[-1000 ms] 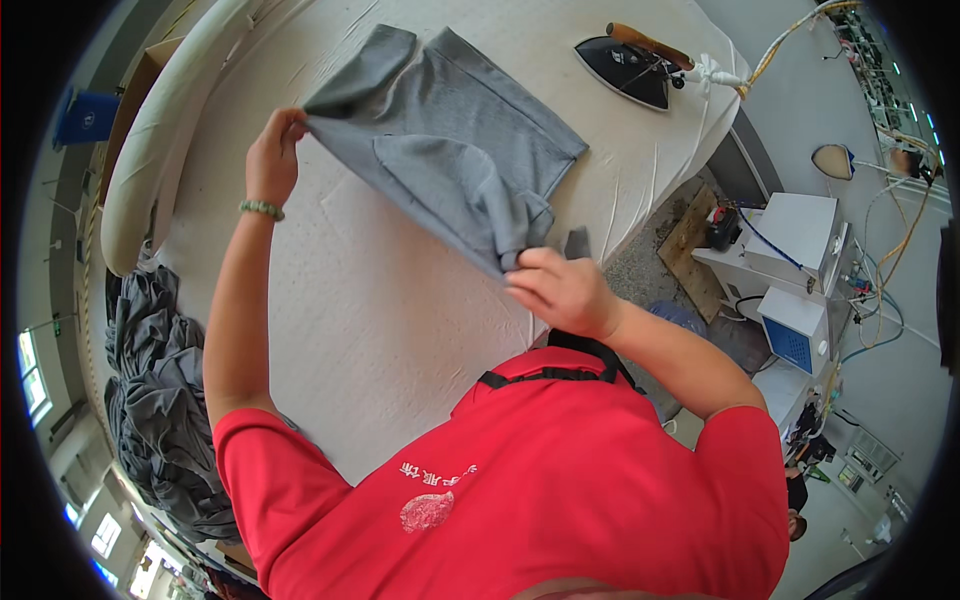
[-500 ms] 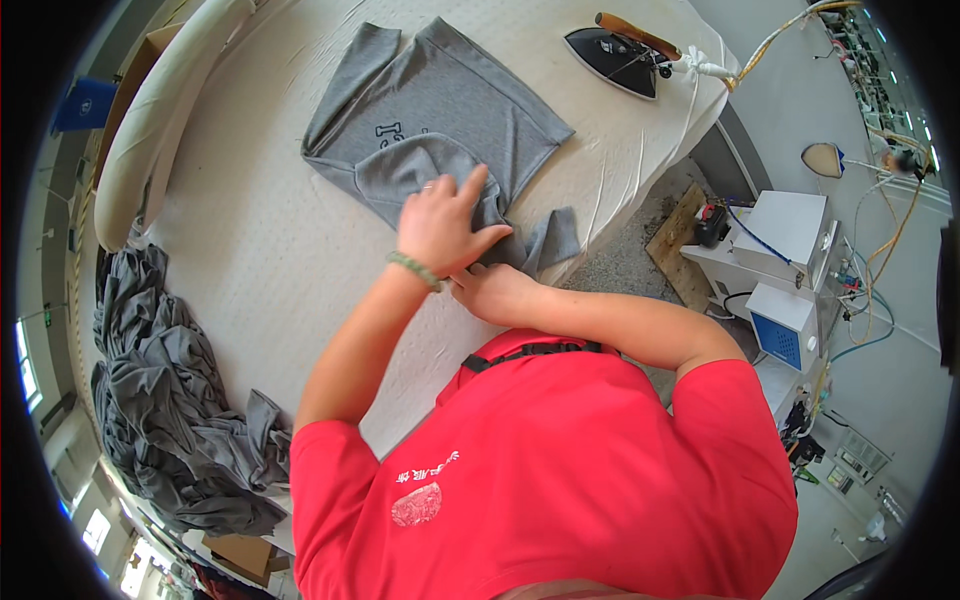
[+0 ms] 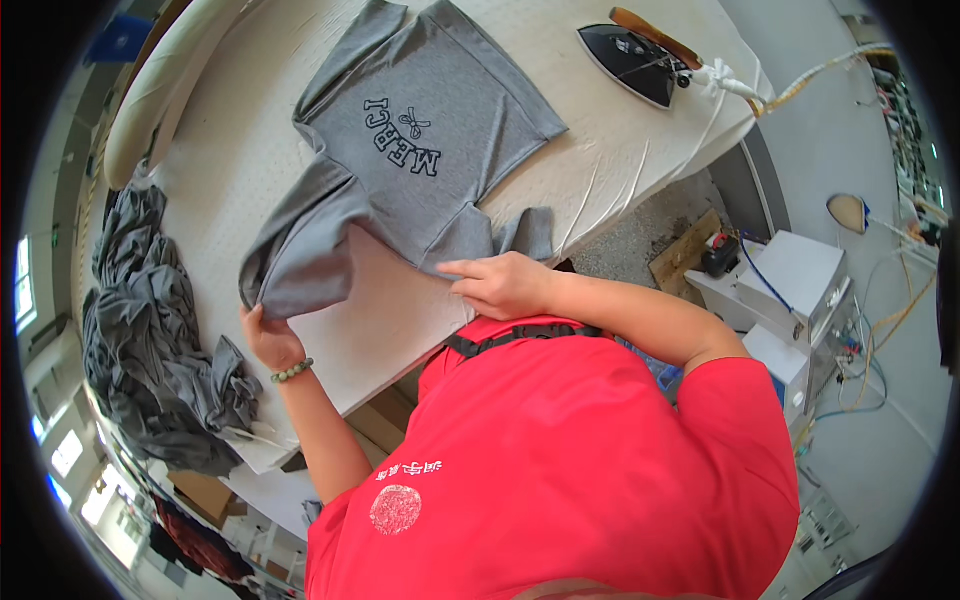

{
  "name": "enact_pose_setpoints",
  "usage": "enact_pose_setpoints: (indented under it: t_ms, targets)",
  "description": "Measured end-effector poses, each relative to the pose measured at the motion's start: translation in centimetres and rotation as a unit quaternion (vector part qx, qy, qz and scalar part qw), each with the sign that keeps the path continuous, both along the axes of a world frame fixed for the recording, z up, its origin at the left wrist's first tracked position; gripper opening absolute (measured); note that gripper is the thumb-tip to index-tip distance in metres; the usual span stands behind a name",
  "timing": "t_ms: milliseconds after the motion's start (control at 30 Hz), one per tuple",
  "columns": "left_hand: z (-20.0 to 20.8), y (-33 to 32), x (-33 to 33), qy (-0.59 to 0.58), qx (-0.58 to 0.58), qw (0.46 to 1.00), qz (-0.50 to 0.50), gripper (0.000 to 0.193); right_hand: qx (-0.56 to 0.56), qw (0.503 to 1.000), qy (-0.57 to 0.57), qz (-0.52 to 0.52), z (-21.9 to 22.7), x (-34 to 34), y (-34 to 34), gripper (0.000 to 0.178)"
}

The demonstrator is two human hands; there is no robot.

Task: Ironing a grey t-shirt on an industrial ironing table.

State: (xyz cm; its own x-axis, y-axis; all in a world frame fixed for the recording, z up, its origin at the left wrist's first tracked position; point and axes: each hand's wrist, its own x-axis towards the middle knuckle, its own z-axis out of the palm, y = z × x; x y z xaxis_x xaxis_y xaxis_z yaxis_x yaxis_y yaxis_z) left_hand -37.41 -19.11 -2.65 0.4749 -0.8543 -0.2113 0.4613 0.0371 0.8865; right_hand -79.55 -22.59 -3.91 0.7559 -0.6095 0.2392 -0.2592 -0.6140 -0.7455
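top: bright red short-sleeve tee (image 3: 600, 450), kinda roomy | chest: roundish white speckled print (image 3: 396, 510), little row of white characters (image 3: 408, 469) by it | waist: black webbing strap (image 3: 525, 335) | left wrist: chunky greenish bead bracelet (image 3: 292, 371), pretty neat tbh

Light is bright, windows (image 3: 67, 453) glare at left, edges bend

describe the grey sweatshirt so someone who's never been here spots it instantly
Start at the big white table. Between the crumpled dark heap at its left edge and the iron at its far right lies the grey sweatshirt. Unlike the heap, it is mostly spread out and shows dark lettering.
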Motion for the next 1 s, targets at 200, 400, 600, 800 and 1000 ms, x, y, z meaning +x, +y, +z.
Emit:
enact_pose_setpoints:
  t_ms: [200,400,600,800,1000]
  targets:
    - [-5.6,9.4,-11.5,0.096,0.262,0.925,0.257,0.045,-0.001,0.993,-0.009,-0.116,0.0,-9.0,-7.6,0.012]
    - [-2.1,2.8,-34.5,0.152,0.351,0.922,0.055,0.032,0.308,0.905,0.065,-0.288,-0.4,-15.1,-18.3,0.022]
    - [-0.7,2.1,-33.7,0.189,0.183,0.941,0.212,0.018,0.365,0.891,0.138,-0.23,-3.3,-15.3,-20.5,0.024]
    - [-0.7,9.4,-29.3,-0.464,0.494,0.717,-0.165,0.039,0.372,0.897,0.145,-0.19,-3.2,-15.5,-20.4,0.02]
    - [2.0,6.8,-27.1,-0.533,0.49,0.609,-0.323,0.047,0.343,0.905,0.147,-0.202,-3.4,-15.7,-20.4,0.017]
